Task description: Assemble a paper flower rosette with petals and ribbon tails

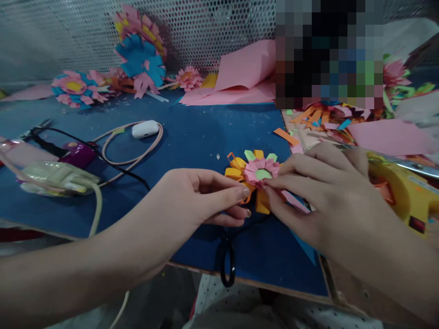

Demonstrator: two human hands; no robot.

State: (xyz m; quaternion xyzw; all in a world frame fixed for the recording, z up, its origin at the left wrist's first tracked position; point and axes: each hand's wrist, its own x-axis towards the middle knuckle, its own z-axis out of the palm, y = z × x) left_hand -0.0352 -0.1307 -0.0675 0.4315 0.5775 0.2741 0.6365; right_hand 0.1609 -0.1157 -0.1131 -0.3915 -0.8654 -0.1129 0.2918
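A paper flower [263, 174] with a green centre, pink fringed petals and orange and green looped outer petals is held between both hands. My left hand [209, 196] pinches its orange loops at the lower left, thumb against fingers. My right hand [318, 192] pinches the pink petals at the lower right edge with thumb and fingertips. Part of the flower's right side is hidden behind my right fingers. Just below, a black loop handle [227, 262], which looks like that of scissors, hangs over the table's front edge.
Finished paper flowers [142, 59] and pink sheets [240, 87] line the back by a perforated metal panel. At left lie a power strip [58, 178], cables and a white earbud case [146, 129]. Paper scraps [315, 116] and a yellow tool [408, 196] are at right.
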